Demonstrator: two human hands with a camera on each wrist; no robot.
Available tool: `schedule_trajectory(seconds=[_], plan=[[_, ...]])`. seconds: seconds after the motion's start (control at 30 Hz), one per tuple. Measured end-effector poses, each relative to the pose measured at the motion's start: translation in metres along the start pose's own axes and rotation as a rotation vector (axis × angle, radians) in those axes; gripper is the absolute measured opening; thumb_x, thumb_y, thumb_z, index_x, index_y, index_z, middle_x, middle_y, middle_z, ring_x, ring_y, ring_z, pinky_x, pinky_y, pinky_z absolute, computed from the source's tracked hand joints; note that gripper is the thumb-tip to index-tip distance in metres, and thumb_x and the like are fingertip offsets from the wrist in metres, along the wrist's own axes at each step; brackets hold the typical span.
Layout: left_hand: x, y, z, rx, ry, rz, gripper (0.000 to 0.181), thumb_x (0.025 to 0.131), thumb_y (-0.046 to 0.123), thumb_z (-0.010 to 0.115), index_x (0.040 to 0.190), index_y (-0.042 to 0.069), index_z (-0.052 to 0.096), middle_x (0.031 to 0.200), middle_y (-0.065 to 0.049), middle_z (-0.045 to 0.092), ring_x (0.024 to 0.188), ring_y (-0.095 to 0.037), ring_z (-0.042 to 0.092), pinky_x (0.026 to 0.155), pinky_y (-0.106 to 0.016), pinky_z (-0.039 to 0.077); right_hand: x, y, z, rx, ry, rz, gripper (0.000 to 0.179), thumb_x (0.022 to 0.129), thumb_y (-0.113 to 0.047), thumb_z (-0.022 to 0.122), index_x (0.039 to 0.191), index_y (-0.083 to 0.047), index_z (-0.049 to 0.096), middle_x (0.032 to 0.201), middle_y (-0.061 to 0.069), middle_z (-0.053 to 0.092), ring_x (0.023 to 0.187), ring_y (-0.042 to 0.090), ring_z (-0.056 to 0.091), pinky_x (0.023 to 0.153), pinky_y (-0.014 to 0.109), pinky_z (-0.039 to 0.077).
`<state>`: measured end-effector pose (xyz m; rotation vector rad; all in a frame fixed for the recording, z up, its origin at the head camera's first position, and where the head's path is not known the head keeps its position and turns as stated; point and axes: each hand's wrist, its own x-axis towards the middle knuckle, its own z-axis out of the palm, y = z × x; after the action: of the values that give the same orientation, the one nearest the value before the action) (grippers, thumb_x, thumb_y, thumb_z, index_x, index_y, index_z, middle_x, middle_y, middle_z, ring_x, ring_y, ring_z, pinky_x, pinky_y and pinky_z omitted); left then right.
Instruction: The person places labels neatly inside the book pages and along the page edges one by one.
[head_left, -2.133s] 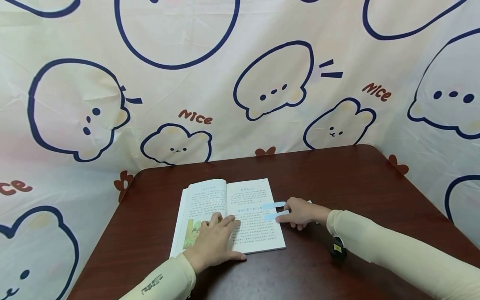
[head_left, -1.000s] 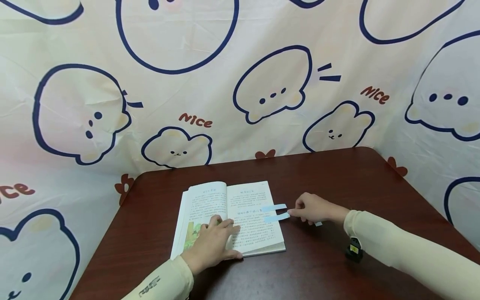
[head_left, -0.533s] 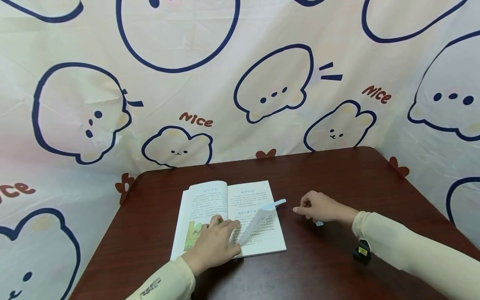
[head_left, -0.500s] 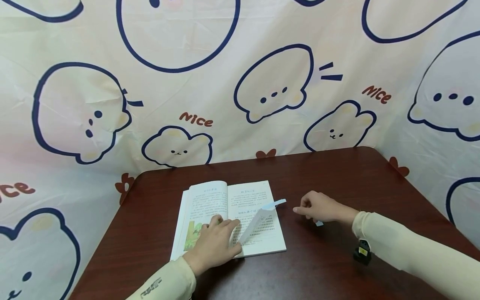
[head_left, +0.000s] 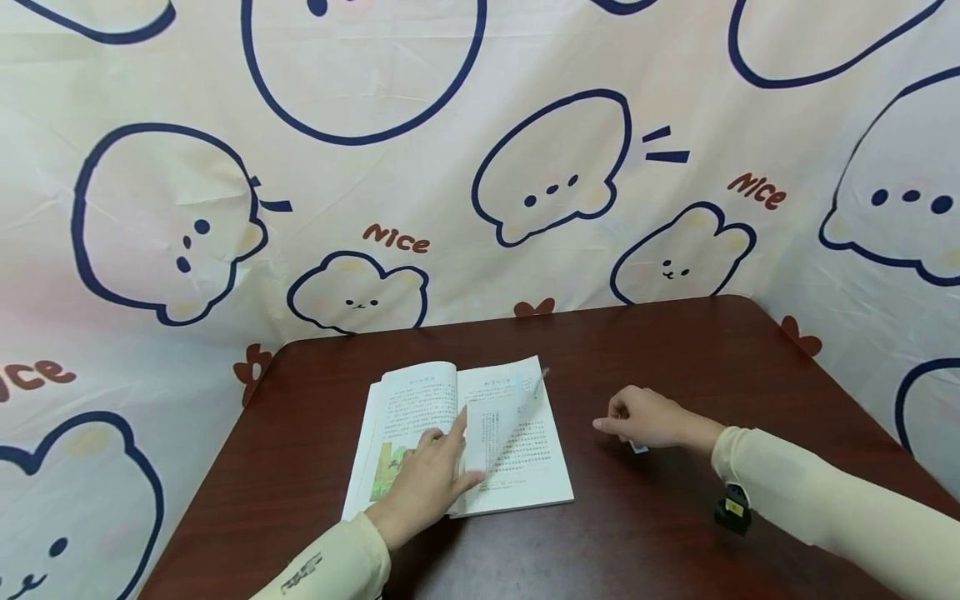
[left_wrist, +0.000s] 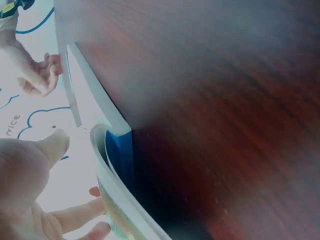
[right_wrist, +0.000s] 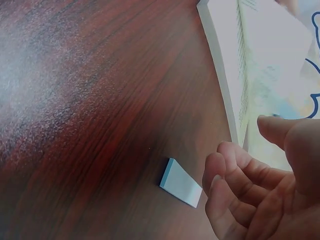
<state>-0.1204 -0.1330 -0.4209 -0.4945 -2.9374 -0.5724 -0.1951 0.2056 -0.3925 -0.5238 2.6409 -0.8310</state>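
An open book lies on the table in the head view, a picture on its left page. One right-hand leaf stands lifted and curled over, blurred, with a pale strip tip at its edge. My left hand rests on the book near the fold, fingers spread, thumb by the lifted leaf; whether the thumb touches it I cannot tell. Right of the book my right hand hovers with loosely curled fingers, holding nothing. Beside those fingers, a small white-topped, blue-edged pad lies on the table.
The dark wooden table extends around the book to a back edge against a cartoon-printed cloth. A black wrist device hangs under the right sleeve.
My right hand has let go of the blue strips and moved right, away from the book. The strip-bearing leaf has risen and swung left toward my left hand, whose index finger has lifted and straightened.
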Motion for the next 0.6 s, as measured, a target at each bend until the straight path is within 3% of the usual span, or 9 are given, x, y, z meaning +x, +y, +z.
schedule_trajectory(seconds=[0.13, 0.3, 0.47, 0.53, 0.6], plan=[[-0.003, -0.003, -0.002, -0.044, 0.078, 0.034, 0.108, 0.09, 0.021, 0.078, 0.163, 0.017, -0.002, 0.122, -0.024, 0.067, 0.103, -0.037, 0.067, 0.081, -0.053, 0.055, 0.0, 0.001, 0.001, -0.009, -0.004, 0.015, 0.035, 0.098, -0.038, 0.064, 0.081, -0.008, 0.066, 0.061, 0.003, 0.061, 0.05, 0.011, 0.052, 0.05, 0.028, 0.042], [-0.007, -0.005, 0.001, -0.055, 0.153, 0.044, 0.109, 0.091, 0.013, 0.073, 0.163, 0.017, -0.009, 0.144, -0.028, 0.054, 0.114, -0.035, 0.066, 0.089, -0.048, 0.056, 0.0, 0.002, 0.002, -0.007, -0.007, 0.021, 0.035, 0.098, -0.039, 0.064, 0.081, -0.008, 0.066, 0.061, 0.003, 0.061, 0.05, 0.011, 0.052, 0.05, 0.028, 0.042], [-0.01, -0.006, 0.003, -0.005, 0.177, 0.07, 0.097, 0.091, 0.009, 0.072, 0.164, 0.027, 0.011, 0.134, -0.027, 0.057, 0.083, -0.026, 0.062, 0.066, -0.039, 0.053, -0.001, 0.001, 0.003, 0.002, -0.012, 0.022, 0.035, 0.098, -0.038, 0.065, 0.08, -0.008, 0.066, 0.06, 0.003, 0.06, 0.051, 0.012, 0.053, 0.052, 0.029, 0.044], [-0.012, -0.006, 0.003, 0.015, 0.154, 0.098, 0.085, 0.091, 0.007, 0.07, 0.16, 0.031, 0.027, 0.131, -0.025, 0.058, 0.083, -0.026, 0.062, 0.067, -0.039, 0.052, -0.001, 0.001, 0.003, -0.001, -0.014, 0.03, 0.035, 0.098, -0.038, 0.065, 0.08, -0.008, 0.066, 0.06, 0.003, 0.06, 0.051, 0.012, 0.053, 0.052, 0.029, 0.044], [-0.013, -0.005, 0.003, 0.033, 0.132, 0.122, 0.07, 0.093, 0.006, 0.068, 0.154, 0.03, 0.042, 0.136, -0.021, 0.057, 0.097, -0.03, 0.065, 0.072, -0.043, 0.052, -0.001, 0.0, 0.003, -0.005, -0.016, 0.041, 0.035, 0.098, -0.037, 0.065, 0.079, -0.008, 0.066, 0.061, 0.003, 0.061, 0.051, 0.012, 0.053, 0.051, 0.028, 0.043]])
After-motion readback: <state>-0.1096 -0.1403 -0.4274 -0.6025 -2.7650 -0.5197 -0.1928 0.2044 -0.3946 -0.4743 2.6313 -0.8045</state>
